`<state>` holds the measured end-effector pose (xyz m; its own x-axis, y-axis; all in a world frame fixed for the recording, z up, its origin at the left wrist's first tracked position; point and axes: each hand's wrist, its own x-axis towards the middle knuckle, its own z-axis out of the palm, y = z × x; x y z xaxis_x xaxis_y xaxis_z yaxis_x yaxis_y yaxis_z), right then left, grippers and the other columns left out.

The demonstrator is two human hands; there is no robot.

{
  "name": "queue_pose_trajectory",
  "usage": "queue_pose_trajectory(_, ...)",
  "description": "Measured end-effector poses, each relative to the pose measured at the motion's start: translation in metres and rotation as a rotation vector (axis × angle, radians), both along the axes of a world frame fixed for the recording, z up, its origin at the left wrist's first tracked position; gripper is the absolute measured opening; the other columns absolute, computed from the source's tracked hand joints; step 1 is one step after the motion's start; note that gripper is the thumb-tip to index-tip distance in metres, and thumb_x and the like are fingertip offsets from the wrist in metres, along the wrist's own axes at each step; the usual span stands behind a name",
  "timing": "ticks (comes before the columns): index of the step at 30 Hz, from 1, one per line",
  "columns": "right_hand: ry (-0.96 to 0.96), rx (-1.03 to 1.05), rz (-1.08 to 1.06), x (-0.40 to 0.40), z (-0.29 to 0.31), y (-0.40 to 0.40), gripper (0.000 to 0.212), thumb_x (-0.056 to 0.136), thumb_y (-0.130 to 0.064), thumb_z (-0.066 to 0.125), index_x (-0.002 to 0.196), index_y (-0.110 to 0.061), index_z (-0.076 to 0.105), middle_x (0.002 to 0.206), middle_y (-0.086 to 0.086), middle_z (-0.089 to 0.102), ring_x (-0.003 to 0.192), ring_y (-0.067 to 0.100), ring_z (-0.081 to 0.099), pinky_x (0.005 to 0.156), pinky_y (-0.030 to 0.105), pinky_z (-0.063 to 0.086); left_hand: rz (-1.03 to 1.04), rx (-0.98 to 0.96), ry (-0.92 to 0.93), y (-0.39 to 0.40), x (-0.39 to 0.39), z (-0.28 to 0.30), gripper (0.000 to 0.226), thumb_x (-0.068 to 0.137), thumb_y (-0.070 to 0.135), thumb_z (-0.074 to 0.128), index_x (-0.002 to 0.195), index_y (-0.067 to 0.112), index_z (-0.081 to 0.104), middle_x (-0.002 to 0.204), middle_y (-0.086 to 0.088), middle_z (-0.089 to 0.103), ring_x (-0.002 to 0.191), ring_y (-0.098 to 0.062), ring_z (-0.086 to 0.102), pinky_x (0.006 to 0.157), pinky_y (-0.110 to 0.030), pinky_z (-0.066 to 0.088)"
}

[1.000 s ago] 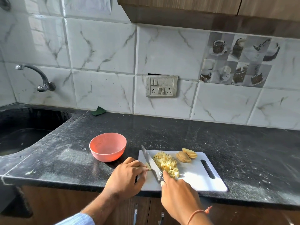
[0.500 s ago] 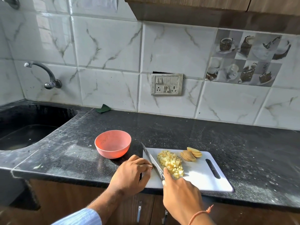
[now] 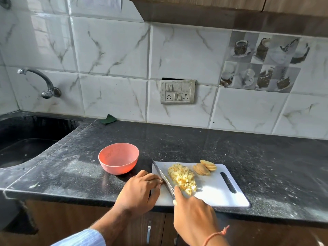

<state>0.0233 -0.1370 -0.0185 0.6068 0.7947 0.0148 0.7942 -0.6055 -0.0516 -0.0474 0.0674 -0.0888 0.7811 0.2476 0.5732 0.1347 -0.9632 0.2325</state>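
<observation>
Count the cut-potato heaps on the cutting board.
2: a diced heap mid-board beside the knife, and overlapping slices near the far edge; the left hand may hide more.

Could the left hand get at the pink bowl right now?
Probably yes. The left hand rests at the left edge of the cutting board, and the pink bowl sits just beyond it on the counter, with nothing between them. The knife in the right hand lies on the other side.
</observation>
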Motion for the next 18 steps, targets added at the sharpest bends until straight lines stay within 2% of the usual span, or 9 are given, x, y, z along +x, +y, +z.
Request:
queue_pose_trajectory(4, 0.088, 0.147, -0.069, 0.014, -0.01, -0.001, 0.053, 0.109, -0.039, 0.036, 0.16, -0.028, 0.034, 0.122, 0.005, 0.072, 0.104, 0.02, 0.071, 0.086, 0.032, 0.06, 0.013, 0.022, 0.024, -0.001, 0.0, 0.002, 0.034, 0.105, 0.042, 0.045, 0.117, 0.033, 0.076, 0.121, 0.027, 0.066, 0.103, -0.002, 0.051, 0.081, -0.028, 0.055)
queue_pose_trajectory(7, 0.194, 0.265, -0.1, 0.03, -0.017, 0.008, 0.041, 0.106, -0.043, 0.035, 0.14, -0.031, 0.054, 0.118, 0.001, 0.073, 0.105, 0.023, 0.068, 0.084, 0.036, 0.053, 0.02, 0.023, 0.026, -0.001, -0.001, 0.002, 0.034, 0.105, 0.042, 0.046, 0.119, 0.034, 0.076, 0.122, 0.027, 0.066, 0.102, -0.002, 0.052, 0.08, -0.029, 0.055)
queue_pose_trajectory(8, 0.245, 0.302, -0.096, 0.036, -0.018, 0.01, 0.038, 0.106, -0.044, 0.037, 0.134, -0.031, 0.059, 0.111, -0.001, 0.073, 0.1, 0.022, 0.068, 0.08, 0.036, 0.05, 0.016, 0.019, 0.027, -0.001, -0.001, 0.001, 0.033, 0.105, 0.042, 0.047, 0.119, 0.034, 0.076, 0.122, 0.027, 0.066, 0.102, -0.002, 0.052, 0.08, -0.029, 0.055)
queue_pose_trajectory(10, 0.375, 0.408, -0.066, 0.05, -0.016, 0.011, 0.029, 0.106, -0.045, 0.042, 0.123, -0.038, 0.065, 0.087, -0.009, 0.071, 0.075, 0.011, 0.063, 0.063, 0.028, 0.045, 0.009, 0.004, 0.036, 0.0, -0.001, 0.0, 0.034, 0.105, 0.043, 0.046, 0.12, 0.035, 0.076, 0.123, 0.028, 0.065, 0.104, -0.002, 0.052, 0.082, -0.029, 0.055)
queue_pose_trajectory(12, 0.592, 0.558, -0.04, 0.066, -0.011, 0.008, 0.019, 0.108, -0.04, 0.049, 0.111, -0.051, 0.065, 0.063, -0.011, 0.059, 0.05, 0.006, 0.048, 0.047, 0.024, 0.036, 0.014, -0.02, 0.038, 0.001, -0.001, -0.001, 0.034, 0.105, 0.044, 0.046, 0.121, 0.037, 0.076, 0.124, 0.031, 0.064, 0.107, -0.001, 0.052, 0.084, -0.028, 0.055)
queue_pose_trajectory(13, 0.728, 0.641, -0.036, 0.073, -0.01, 0.007, 0.021, 0.109, -0.036, 0.051, 0.112, -0.053, 0.063, 0.056, -0.011, 0.051, 0.046, 0.008, 0.04, 0.043, 0.027, 0.032, 0.017, -0.033, 0.038, 0.001, -0.001, 0.0, 0.034, 0.104, 0.044, 0.046, 0.121, 0.037, 0.076, 0.124, 0.031, 0.064, 0.108, 0.0, 0.052, 0.085, -0.026, 0.055)
queue_pose_trajectory(15, 0.978, 0.748, -0.047, 0.086, -0.011, 0.003, 0.027, 0.11, -0.03, 0.054, 0.13, -0.047, 0.059, 0.055, -0.009, 0.039, 0.049, 0.011, 0.031, 0.041, 0.027, 0.024, 0.023, -0.062, 0.041, 0.001, -0.001, 0.001, 0.033, 0.103, 0.043, 0.047, 0.119, 0.039, 0.076, 0.123, 0.033, 0.064, 0.109, 0.001, 0.052, 0.086, -0.022, 0.054)
queue_pose_trajectory(18, 1.111, 0.776, -0.043, 0.097, -0.019, -0.004, 0.036, 0.11, -0.028, 0.054, 0.145, -0.032, 0.054, 0.062, 0.002, 0.032, 0.048, 0.011, 0.026, 0.035, 0.024, 0.023, 0.029, -0.13, 0.04, 0.004, 0.002, 0.004, 0.027, 0.101, 0.041, 0.053, 0.113, 0.042, 0.077, 0.118, 0.036, 0.065, 0.107, 0.003, 0.053, 0.085, -0.018, 0.053)
